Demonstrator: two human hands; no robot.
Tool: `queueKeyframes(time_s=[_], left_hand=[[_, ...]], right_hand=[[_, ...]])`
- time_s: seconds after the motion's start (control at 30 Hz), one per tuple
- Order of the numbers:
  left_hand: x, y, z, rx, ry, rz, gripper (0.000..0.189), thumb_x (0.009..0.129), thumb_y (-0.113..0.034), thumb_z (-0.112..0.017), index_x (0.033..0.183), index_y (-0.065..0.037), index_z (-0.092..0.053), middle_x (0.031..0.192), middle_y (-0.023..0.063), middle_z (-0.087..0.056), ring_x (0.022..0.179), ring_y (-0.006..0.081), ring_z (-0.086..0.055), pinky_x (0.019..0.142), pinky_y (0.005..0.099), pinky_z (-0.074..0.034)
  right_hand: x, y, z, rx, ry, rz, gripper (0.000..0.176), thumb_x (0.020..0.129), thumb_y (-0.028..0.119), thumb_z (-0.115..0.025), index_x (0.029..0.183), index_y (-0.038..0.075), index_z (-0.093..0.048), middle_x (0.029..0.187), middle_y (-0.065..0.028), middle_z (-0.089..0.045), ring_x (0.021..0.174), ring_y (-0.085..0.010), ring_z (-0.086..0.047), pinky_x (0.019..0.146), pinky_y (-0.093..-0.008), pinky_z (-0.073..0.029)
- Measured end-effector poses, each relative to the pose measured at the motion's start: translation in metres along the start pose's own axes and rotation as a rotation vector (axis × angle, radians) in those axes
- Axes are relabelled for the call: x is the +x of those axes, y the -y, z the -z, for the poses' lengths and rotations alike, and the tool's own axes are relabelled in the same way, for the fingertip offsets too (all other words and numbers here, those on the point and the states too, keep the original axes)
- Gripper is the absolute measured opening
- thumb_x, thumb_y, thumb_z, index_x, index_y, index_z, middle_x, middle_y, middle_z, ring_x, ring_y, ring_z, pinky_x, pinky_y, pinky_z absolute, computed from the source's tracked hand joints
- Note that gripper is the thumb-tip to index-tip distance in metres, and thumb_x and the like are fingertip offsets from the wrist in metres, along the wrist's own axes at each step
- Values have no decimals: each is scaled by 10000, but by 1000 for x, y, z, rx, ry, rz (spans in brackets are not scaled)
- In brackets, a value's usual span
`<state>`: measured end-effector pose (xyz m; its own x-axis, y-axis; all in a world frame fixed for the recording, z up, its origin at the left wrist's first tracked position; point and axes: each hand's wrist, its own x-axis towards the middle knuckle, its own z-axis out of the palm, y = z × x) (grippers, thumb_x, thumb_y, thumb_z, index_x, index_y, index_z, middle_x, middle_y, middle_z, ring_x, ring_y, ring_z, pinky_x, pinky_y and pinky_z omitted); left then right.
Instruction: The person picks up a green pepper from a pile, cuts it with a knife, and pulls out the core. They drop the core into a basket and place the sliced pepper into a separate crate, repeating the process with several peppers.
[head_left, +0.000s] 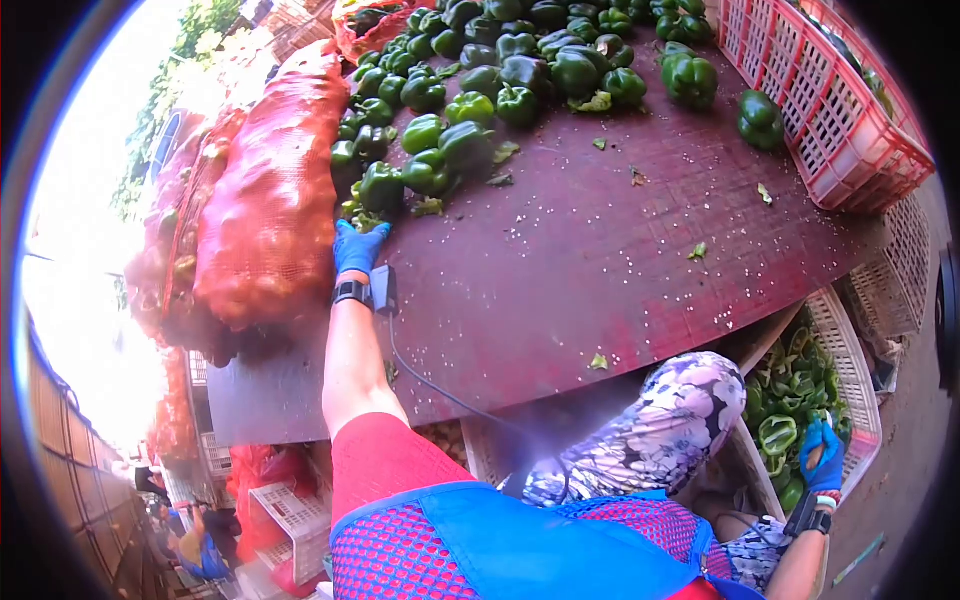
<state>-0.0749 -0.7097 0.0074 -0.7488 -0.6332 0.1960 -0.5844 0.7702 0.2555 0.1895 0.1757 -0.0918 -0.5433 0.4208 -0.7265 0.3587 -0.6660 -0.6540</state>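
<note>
My left hand (358, 247), in a blue glove, reaches to the left part of the table, thumb and fingers apart. Its fingertips are at some pale green pepper scraps (366, 220), just below a dark green bell pepper (381, 187). Low on the right, my gloved right hand (824, 458) is closed over a crate (862, 400) of cut green pepper pieces (780, 434). Something small and brownish shows between its fingers, but I cannot make out what it is.
Many green bell peppers (520, 72) are heaped at the back of the dark red table (560, 270). Full orange mesh sacks (270, 190) lie along its left edge. A red and white plastic crate (830, 110) stands at the right. A cable (430, 385) runs from my left wrist.
</note>
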Motion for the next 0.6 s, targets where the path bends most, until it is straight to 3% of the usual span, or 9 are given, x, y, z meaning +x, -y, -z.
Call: queueKeyframes(time_s=[0.1,0.2,0.23,0.33,0.37,0.47,0.57,0.6], left_hand=[[34,16,-18,-128,149,-90,921,665,-466,-864,1332,46,-489,1296,251,-598,1199,384,-585,1022,419,-459],[53,22,-44,-396,306,-13,915,668,-493,-848,1350,8,-500,1309,241,-598,1218,376,-578,1013,418,-463],[46,15,-39,-157,259,52,814,688,-481,-818,1304,-33,-532,1234,245,-631,1172,385,-602,971,434,-485],[18,2,-49,40,73,-46,689,711,-458,-778,1214,-42,-556,1127,245,-656,1067,407,-639,917,462,-502],[-1,1,-52,71,-33,-125,556,719,-326,-777,1144,-43,-557,1038,210,-671,967,379,-665,853,445,-523],[-57,-7,-29,-660,219,111,397,788,-159,-746,1133,-60,-576,1034,150,-679,949,301,-674,816,405,-552],[-88,-15,-15,-1619,665,278,241,884,-11,-630,1121,-57,-626,1042,99,-682,991,228,-666,859,377,-567],[-100,-25,-10,-1707,720,294,234,893,1,-621,1119,-56,-631,1053,97,-680,1006,230,-660,880,392,-565]], right_hand=[[-30,4,11,-280,124,-128,233,936,263,-655,1111,110,-633,842,2,-642,672,-84,-592,494,-202,-477],[-21,-17,32,-140,-39,-58,264,943,268,-658,1157,118,-625,916,1,-673,692,-85,-618,539,-200,-503],[-20,-22,32,-135,-136,-27,266,928,271,-675,1149,130,-628,895,28,-663,625,-65,-579,523,-191,-496],[-61,-9,-28,-320,88,-94,169,962,319,-604,968,152,-625,817,11,-648,601,-76,-576,423,-196,-422],[-65,-6,-47,-339,91,-66,164,970,305,-600,1020,153,-634,846,24,-649,642,-63,-580,448,-188,-421],[-55,-11,-80,-329,27,140,203,983,289,-598,1123,151,-648,875,48,-648,676,-40,-569,491,-172,-407],[-82,3,-152,-306,199,152,233,979,293,-620,1154,140,-645,868,42,-644,663,-48,-542,528,-189,-415],[-83,2,-170,-319,239,216,233,975,298,-626,1130,126,-644,866,31,-645,650,-56,-543,521,-203,-416]])
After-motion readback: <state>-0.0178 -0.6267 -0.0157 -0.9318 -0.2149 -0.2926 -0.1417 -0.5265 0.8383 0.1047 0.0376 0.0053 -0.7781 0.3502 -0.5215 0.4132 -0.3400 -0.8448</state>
